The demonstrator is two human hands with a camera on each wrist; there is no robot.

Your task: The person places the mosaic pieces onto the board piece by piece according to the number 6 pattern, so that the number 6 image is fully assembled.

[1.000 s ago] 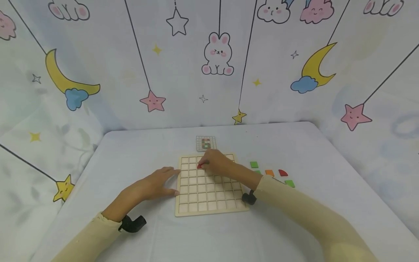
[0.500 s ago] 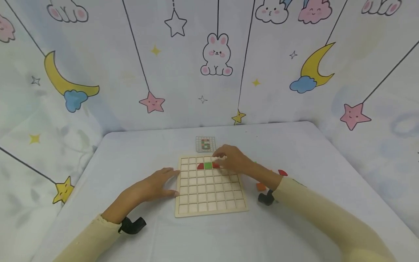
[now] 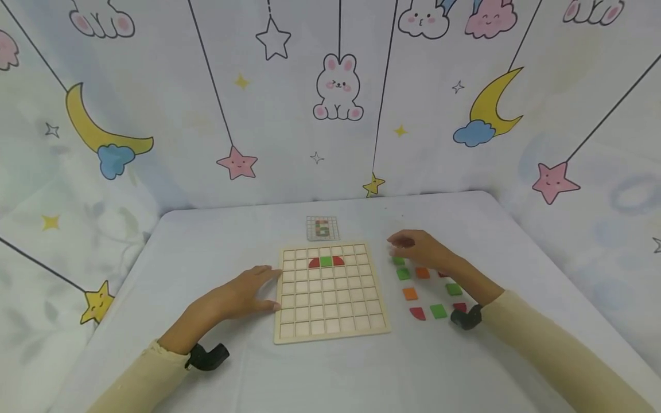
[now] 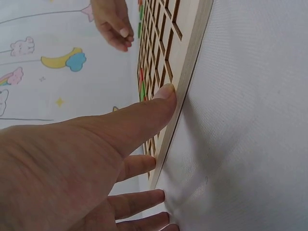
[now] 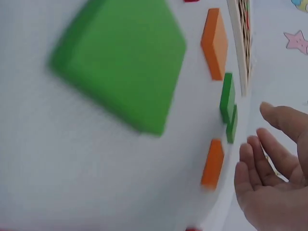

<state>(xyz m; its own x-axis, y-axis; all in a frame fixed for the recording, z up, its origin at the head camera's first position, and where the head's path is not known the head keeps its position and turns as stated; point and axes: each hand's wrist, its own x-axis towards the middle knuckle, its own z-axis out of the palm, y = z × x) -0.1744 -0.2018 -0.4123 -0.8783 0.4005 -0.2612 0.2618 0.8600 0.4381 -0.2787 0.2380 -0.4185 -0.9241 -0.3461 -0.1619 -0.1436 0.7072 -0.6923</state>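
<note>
My left hand [image 3: 248, 292] rests at the left side of a pale wooden grid board [image 3: 333, 326]; in the left wrist view its thumb [image 4: 165, 92] touches the board's edge, fingers extended. In the board's second row from the back lie a red quarter-round tile [image 3: 314, 263], a green square tile [image 3: 326, 261] and another red tile [image 3: 338, 261], side by side. To the right of the board, my right hand [image 3: 426, 250] hovers over a green tile [image 3: 399, 260]. The right wrist view shows its fingers loosely bent and holding nothing.
Loose tiles lie right of the board: green [image 3: 438, 311], orange [image 3: 410, 294], red [image 3: 418, 314] and several others, some partly behind the right arm. Behind the board lies a small card [image 3: 322, 228] with a coloured grid pattern. A patterned cloth backdrop [image 3: 289, 115] rises behind the table.
My right hand has left the red tile in the board's second row and moved right to above the loose tiles. The row's three tiles are now uncovered. My left hand stays put.
</note>
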